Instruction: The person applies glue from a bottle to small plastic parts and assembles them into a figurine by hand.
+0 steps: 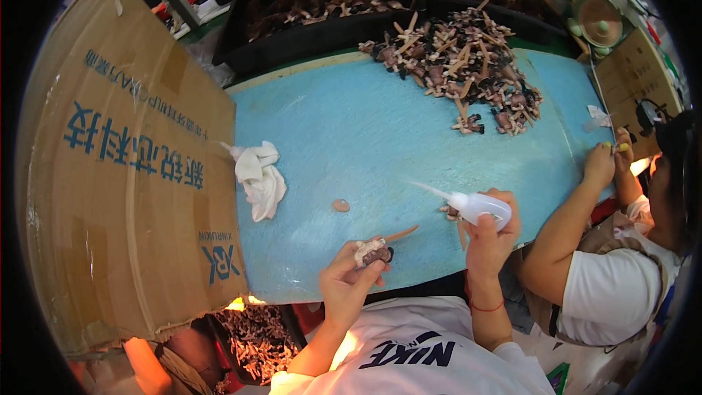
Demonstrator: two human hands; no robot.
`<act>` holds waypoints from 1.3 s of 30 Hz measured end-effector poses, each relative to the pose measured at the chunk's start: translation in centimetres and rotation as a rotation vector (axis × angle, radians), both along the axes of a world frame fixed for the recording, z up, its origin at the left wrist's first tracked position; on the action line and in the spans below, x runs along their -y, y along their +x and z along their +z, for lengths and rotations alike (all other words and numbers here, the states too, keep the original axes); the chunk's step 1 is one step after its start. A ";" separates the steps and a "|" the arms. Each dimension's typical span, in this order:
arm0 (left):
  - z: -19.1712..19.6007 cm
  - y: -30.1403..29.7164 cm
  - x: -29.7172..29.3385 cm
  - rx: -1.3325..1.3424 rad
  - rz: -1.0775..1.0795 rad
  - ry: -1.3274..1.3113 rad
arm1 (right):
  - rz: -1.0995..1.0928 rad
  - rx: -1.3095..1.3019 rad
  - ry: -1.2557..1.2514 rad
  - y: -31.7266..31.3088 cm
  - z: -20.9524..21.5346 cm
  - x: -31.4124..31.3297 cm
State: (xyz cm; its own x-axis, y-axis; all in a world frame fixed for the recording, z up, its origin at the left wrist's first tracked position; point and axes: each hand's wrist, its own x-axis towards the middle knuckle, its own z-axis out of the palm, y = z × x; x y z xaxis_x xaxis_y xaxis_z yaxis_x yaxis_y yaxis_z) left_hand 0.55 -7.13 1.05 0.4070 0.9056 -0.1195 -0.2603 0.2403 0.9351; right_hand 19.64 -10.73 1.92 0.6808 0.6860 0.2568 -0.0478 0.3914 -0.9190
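Above table [307,132]: left fingers [370,273] pinch workpiece [375,252]; right fingers [486,230] grip bottle [488,208] crosswise, nozzle [433,190] leftward.

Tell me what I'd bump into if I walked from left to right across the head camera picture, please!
Big cardboard box → crumpled white cloth → left hand holding a small figure → right hand holding a white squeeze bottle → co-worker's white sleeve.

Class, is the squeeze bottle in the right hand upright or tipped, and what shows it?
Tipped: from above, the white bottle shows side-on in the right hand, its thin nozzle pointing left.
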 end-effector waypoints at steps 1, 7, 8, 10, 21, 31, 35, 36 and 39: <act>0.0 0.1 -0.1 0.002 -0.009 0.001 | 0.016 -0.004 -0.006 -0.2 0.4 0.3; -0.1 0.7 0.0 -0.003 0.004 0.042 | -0.132 0.160 -0.028 -1.3 3.1 1.3; -0.1 0.8 0.0 -0.014 0.012 0.060 | -0.062 0.136 0.007 -1.2 3.5 1.8; -0.3 0.7 0.1 -0.054 0.042 0.105 | -0.057 0.191 -0.002 -1.8 4.1 2.0; 0.4 0.2 -1.0 -0.411 0.222 0.707 | -0.008 0.626 0.033 -2.6 4.4 3.3; 0.1 -0.1 -0.9 -0.492 0.236 0.828 | 0.083 0.737 0.103 -2.5 4.5 2.5; 0.1 0.0 -0.7 -0.485 0.230 0.829 | 0.076 0.736 0.112 -2.6 4.2 2.5; 0.1 0.0 -0.7 -0.480 0.229 0.827 | 0.077 0.736 0.110 -2.6 4.2 2.6; 0.1 0.0 -0.7 -0.477 0.224 0.824 | 0.069 0.743 0.089 -2.6 4.3 2.6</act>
State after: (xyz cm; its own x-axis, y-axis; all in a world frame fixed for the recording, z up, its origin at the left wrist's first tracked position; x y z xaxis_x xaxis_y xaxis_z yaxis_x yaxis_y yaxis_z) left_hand 0.56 -6.42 1.18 0.2888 0.8295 0.4781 0.2286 -0.5447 0.8069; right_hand 17.06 -13.38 6.20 0.2630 0.6756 0.6887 0.5456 0.4846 -0.6837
